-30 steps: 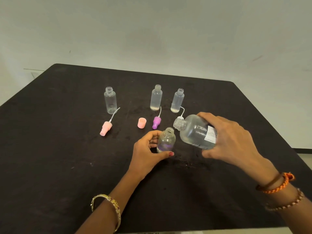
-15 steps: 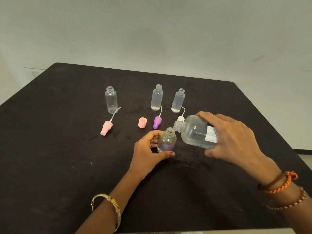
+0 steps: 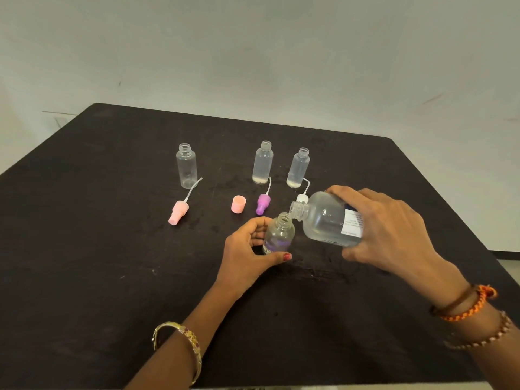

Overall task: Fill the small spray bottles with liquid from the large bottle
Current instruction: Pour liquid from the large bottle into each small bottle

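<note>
My right hand [image 3: 391, 235] grips the large clear bottle [image 3: 326, 219], which is tipped on its side with its open mouth at the rim of a small bottle [image 3: 278, 235]. That small bottle stands upright on the black table [image 3: 84, 263], uncapped, with a purple label near its base, and my left hand [image 3: 247, 249] curls round it. Three more small open bottles stand in a row behind: a left one [image 3: 186, 169], a middle one [image 3: 262, 162] and a right one [image 3: 298, 168], the last two with a little liquid at the bottom.
Loose spray tops lie between the row and my hands: a pink one [image 3: 177, 211], a purple one [image 3: 263, 203] and a white one [image 3: 301, 197] partly hidden by the large bottle. A pink cap [image 3: 238, 204] stands nearby. A pale wall rises behind the table.
The large bottle's mouth has come down and closer to the small bottle's rim. My left hand has kept its hold in place.
</note>
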